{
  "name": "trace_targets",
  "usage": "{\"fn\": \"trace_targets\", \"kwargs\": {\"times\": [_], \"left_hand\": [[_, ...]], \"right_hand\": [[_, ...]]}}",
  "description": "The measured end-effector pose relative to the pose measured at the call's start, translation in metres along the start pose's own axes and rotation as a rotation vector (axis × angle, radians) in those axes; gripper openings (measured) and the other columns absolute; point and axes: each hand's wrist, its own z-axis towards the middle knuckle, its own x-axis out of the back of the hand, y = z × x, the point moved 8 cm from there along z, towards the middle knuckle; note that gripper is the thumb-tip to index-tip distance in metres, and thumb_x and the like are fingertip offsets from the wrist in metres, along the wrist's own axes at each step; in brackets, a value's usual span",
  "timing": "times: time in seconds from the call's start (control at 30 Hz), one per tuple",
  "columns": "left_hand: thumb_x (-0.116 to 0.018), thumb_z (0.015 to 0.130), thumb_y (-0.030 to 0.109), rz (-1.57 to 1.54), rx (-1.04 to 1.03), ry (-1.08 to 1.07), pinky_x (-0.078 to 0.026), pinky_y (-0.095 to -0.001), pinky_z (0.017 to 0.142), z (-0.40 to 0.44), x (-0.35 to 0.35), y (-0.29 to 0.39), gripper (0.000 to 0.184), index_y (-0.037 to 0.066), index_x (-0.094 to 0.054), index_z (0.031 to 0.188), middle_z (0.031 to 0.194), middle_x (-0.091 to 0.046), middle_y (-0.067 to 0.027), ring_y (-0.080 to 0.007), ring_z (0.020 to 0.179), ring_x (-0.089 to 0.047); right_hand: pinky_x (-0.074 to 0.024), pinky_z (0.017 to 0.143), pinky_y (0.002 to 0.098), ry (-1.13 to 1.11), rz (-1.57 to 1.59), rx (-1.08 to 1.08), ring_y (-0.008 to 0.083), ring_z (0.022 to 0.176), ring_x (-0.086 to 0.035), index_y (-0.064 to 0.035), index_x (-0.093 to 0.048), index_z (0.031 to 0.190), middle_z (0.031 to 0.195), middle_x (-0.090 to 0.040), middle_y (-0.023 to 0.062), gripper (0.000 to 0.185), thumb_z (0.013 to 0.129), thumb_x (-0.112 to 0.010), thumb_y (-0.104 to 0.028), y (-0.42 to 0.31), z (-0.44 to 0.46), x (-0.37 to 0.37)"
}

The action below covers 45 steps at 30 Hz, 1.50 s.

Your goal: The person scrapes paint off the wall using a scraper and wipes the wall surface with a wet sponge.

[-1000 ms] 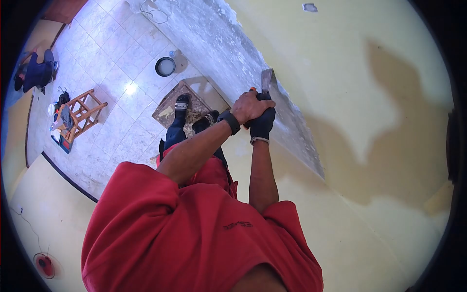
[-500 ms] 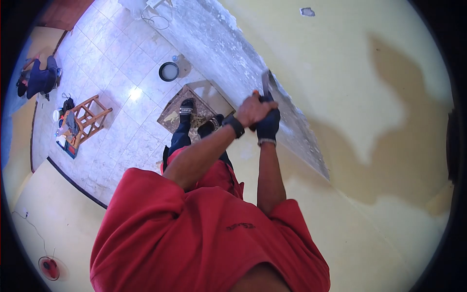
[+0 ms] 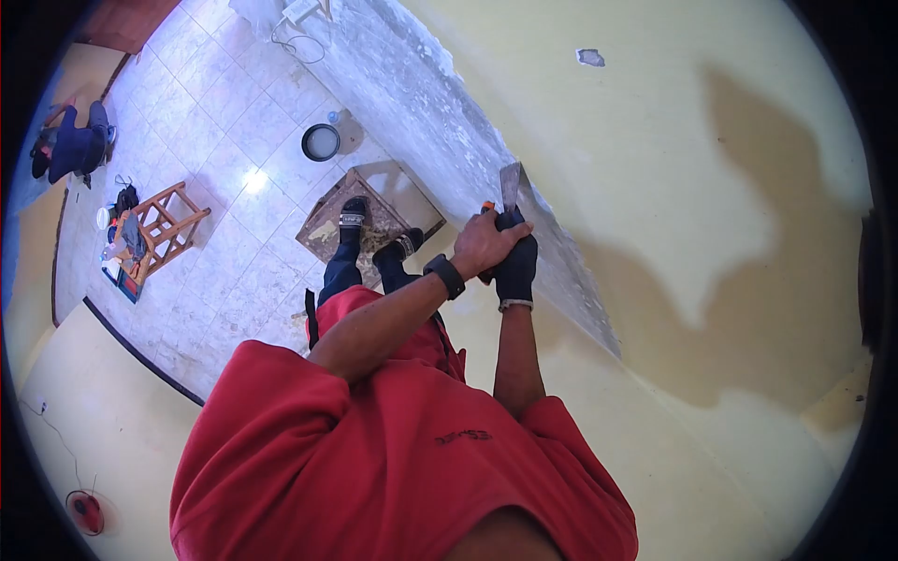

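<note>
My gloved right hand is closed around the dark handle of a scraper. The flat metal blade points away from me, its end at the border between the yellow paint and the bare grey strip of wall. My left hand, ungloved with a dark band on the wrist, presses against the right hand. Its fingers are wrapped around an orange-and-black tool, showing only at its ends; its kind is hidden.
I stand on a stained board on the tiled floor. A black bucket with greyish contents sits near the wall. A wooden stool bearing assorted items stands left. Another person is low by the far-left wall.
The view has shifted a little, so the wall and both hands appear lower in the picture. The blade, blurred before, is now sharper and still by the paint edge.
</note>
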Motion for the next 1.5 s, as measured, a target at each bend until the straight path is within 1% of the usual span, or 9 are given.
{"fn": "trace_targets", "kwargs": {"times": [0.13,0.3,0.63,0.7,0.87,1.07,1.17,1.3,1.5], "left_hand": [[-0.059,0.076,0.059,-0.129,0.062,-0.088,-0.048,-0.0385,0.085,0.005,-0.003,-0.007,0.075,-0.009,-0.060,0.107,0.098,-0.064,-0.0265,-0.0347,0.094,-0.064],[-0.063,0.078,0.055,-0.282,0.057,-0.213,-0.046,-0.0322,0.043,0.004,-0.001,-0.010,0.062,-0.006,-0.061,0.092,0.063,-0.060,-0.0116,-0.0201,0.046,-0.058],[-0.062,0.084,0.046,-0.457,0.051,-0.205,-0.041,-0.0267,0.040,0.018,-0.025,-0.054,0.043,0.003,-0.060,0.087,0.069,-0.054,-0.0022,-0.0127,0.054,-0.054],[-0.057,0.086,0.044,-0.643,-0.191,-0.037,-0.049,-0.0307,0.046,0.013,0.007,-0.046,0.039,0.004,-0.058,0.088,0.073,-0.056,-0.0032,-0.0150,0.062,-0.058],[-0.047,0.086,0.031,-1.254,0.114,0.036,-0.054,-0.0425,0.059,0.033,0.032,-0.060,0.026,0.006,-0.056,0.087,0.075,-0.057,-0.0075,-0.0222,0.064,-0.060],[-0.038,0.095,0.022,-1.069,-0.755,0.873,-0.041,-0.0296,0.073,0.132,0.231,-0.016,0.031,-0.001,-0.049,0.076,0.088,-0.049,-0.0091,-0.0193,0.082,-0.048],[-0.046,0.096,0.021,-1.165,-0.765,1.251,-0.041,-0.0311,0.085,0.083,0.242,0.070,0.032,-0.001,-0.034,0.116,0.107,-0.046,-0.0164,-0.0213,0.093,-0.048],[-0.042,0.099,0.019,-0.699,-0.790,1.294,-0.042,-0.0316,0.087,0.144,0.160,0.020,0.039,-0.005,-0.027,0.126,0.116,-0.044,-0.0181,-0.0209,0.099,-0.048],[-0.052,0.087,0.005,-0.833,-0.613,0.657,-0.038,-0.0297,0.092,0.066,0.074,0.041,0.054,-0.003,-0.026,0.134,0.123,-0.043,-0.0139,-0.0186,0.100,-0.048]], "right_hand": [[-0.0491,0.062,0.0346,0.029,-0.054,-0.129,0.0216,0.074,-0.064,-0.0047,-0.059,0.111,0.084,-0.067,0.0078,0.030,0.087,-0.060,-0.023,-0.034,-0.010,0.010],[-0.0494,0.060,0.0314,0.022,0.407,-0.337,0.0195,0.073,-0.064,-0.0037,-0.056,0.117,0.083,-0.067,0.0095,0.031,0.092,-0.055,-0.022,-0.057,-0.029,0.005],[-0.0472,0.065,0.0309,0.121,0.110,-0.197,0.0137,0.074,-0.058,-0.0023,-0.050,0.128,0.082,-0.060,0.0076,0.039,0.095,-0.050,-0.022,-0.032,-0.040,0.027],[-0.0466,0.064,0.0309,0.120,0.171,-0.234,0.0140,0.072,-0.057,-0.0016,-0.050,0.128,0.081,-0.060,0.0083,0.040,0.094,-0.050,-0.022,-0.023,-0.048,0.025],[-0.0437,0.055,0.0293,0.075,0.248,-0.210,0.0108,0.063,-0.052,-0.0014,-0.051,0.128,0.074,-0.055,0.0039,0.042,0.091,-0.053,-0.020,-0.002,-0.058,0.032],[-0.0289,0.035,0.0200,-0.015,0.444,-0.296,0.0013,0.041,-0.036,-0.0055,-0.051,0.127,0.068,-0.046,-0.0034,0.037,0.093,-0.054,-0.019,0.032,-0.053,0.008],[-0.0352,0.042,0.0216,-0.023,0.539,-0.439,0.0029,0.053,-0.042,-0.0052,-0.052,0.128,0.070,-0.049,-0.0027,0.041,0.091,-0.057,-0.022,0.051,-0.066,0.001],[-0.0357,0.041,0.0209,0.096,0.461,-0.438,0.0024,0.052,-0.043,-0.0050,-0.052,0.128,0.069,-0.049,-0.0035,0.040,0.091,-0.055,-0.021,0.067,-0.075,-0.002],[-0.0309,0.035,0.0193,0.292,0.271,-0.339,0.0010,0.044,-0.038,-0.0018,-0.049,0.128,0.067,-0.044,-0.0041,0.038,0.092,-0.051,-0.014,0.067,-0.060,0.004]]}}
